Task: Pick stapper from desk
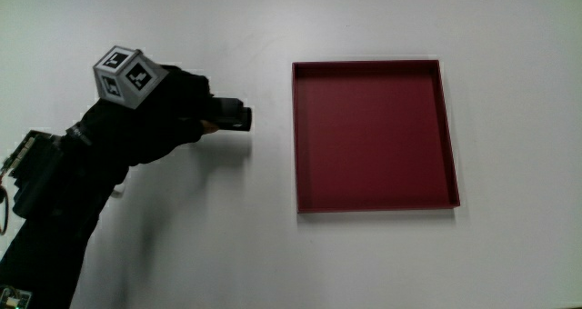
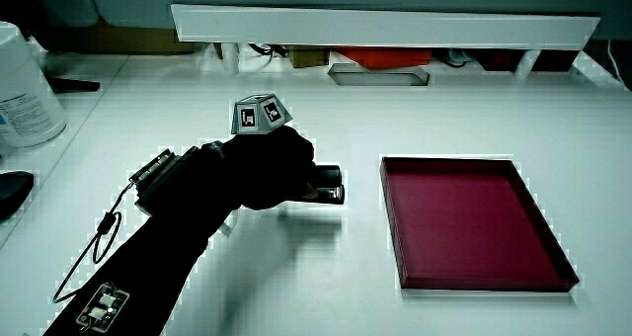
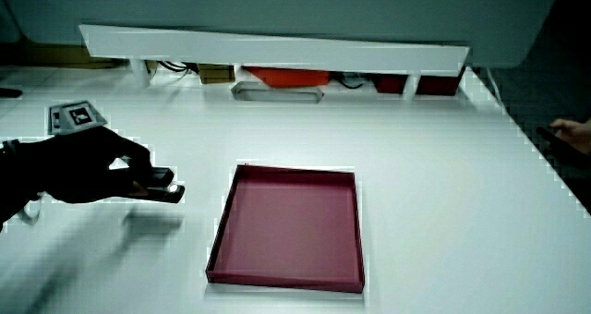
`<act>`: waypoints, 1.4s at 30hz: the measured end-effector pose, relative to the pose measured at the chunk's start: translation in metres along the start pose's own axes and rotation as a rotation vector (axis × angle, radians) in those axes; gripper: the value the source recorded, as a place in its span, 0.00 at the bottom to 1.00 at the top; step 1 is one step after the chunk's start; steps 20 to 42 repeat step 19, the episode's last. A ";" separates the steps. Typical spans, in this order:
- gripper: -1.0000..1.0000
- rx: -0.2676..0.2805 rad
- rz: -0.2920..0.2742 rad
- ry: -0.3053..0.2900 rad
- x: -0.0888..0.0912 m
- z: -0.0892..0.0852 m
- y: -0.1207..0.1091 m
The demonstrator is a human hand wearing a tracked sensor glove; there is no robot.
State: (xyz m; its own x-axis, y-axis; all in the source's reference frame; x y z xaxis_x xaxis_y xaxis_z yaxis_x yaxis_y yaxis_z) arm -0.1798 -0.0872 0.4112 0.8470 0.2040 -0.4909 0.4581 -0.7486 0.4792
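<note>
A black stapler (image 1: 231, 115) is held in the gloved hand (image 1: 173, 109), with only its end sticking out past the fingers toward the red tray. In both side views the stapler (image 2: 326, 183) (image 3: 159, 184) hangs a little above the white table, casting a shadow beneath it. The hand (image 2: 267, 168) (image 3: 83, 166) is curled around it, beside the tray, with the patterned cube (image 1: 125, 74) on its back.
A shallow dark red tray (image 1: 373, 68) lies on the white table (image 1: 255, 254) beside the hand. A white bottle (image 2: 25, 89) stands near the table's edge. A low white partition (image 2: 385, 25) runs along the table, with cables and boxes under it.
</note>
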 end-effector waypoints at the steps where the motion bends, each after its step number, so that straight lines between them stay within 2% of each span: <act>1: 1.00 0.005 -0.001 0.007 0.005 0.002 0.001; 2: 1.00 0.004 -0.008 0.005 0.011 0.005 0.002; 3: 1.00 0.019 -0.050 -0.010 0.014 0.005 0.005; 5: 1.00 0.025 -0.069 -0.024 0.021 0.007 0.010; 6: 1.00 0.013 -0.049 -0.046 0.027 0.008 0.011; 7: 1.00 0.023 -0.078 -0.066 0.030 0.008 0.015; 8: 1.00 0.000 -0.050 -0.062 0.037 0.010 0.015; 9: 1.00 0.016 -0.097 -0.059 0.041 0.009 0.019; 11: 1.00 0.029 -0.134 -0.049 0.051 0.010 0.024; 12: 1.00 0.012 -0.121 -0.087 0.053 0.008 0.028; 13: 1.00 0.036 -0.151 -0.038 0.061 0.011 0.029; 14: 1.00 0.024 -0.152 -0.056 0.066 0.011 0.031; 15: 1.00 0.039 -0.185 -0.043 0.071 0.012 0.033; 16: 1.00 0.019 -0.149 -0.117 0.074 0.011 0.034; 17: 1.00 0.046 -0.212 -0.108 0.077 0.009 0.039; 19: 1.00 0.049 -0.238 -0.078 0.087 0.009 0.043; 42: 1.00 0.049 -0.238 -0.078 0.087 0.009 0.043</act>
